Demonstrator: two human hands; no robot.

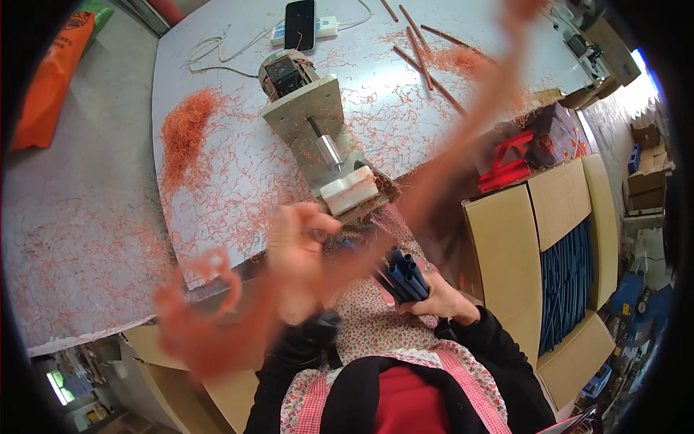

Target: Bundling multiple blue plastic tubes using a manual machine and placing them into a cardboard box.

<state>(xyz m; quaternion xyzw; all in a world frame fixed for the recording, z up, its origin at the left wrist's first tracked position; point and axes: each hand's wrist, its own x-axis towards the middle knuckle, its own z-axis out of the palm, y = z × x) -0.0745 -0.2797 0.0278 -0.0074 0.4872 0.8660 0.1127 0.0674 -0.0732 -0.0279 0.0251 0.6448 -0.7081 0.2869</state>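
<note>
My right hand (447,298) is wrapped round a bundle of dark blue tubes (405,276), their open ends pointing up, in front of my apron. Just beyond the table edge, my left hand (293,253) is raised with its fingers curled, somewhat blurred; what lies in them, if anything, is too small to make out. It is beside the white block (350,190) at the near end of a motor machine (307,119). A metal cylinder (330,153) sits on the machine's shaft, in line with the block. A blurred reddish strand (434,177) crosses the view close up, partly hiding things behind it.
Reddish shavings are scattered over the white table, with a heap (186,134) at left. Thin brown-red rods (419,61) and a phone (300,25) on a power strip lie farther back. At right stands an open carton (506,253) holding many blue tubes (567,286).
</note>
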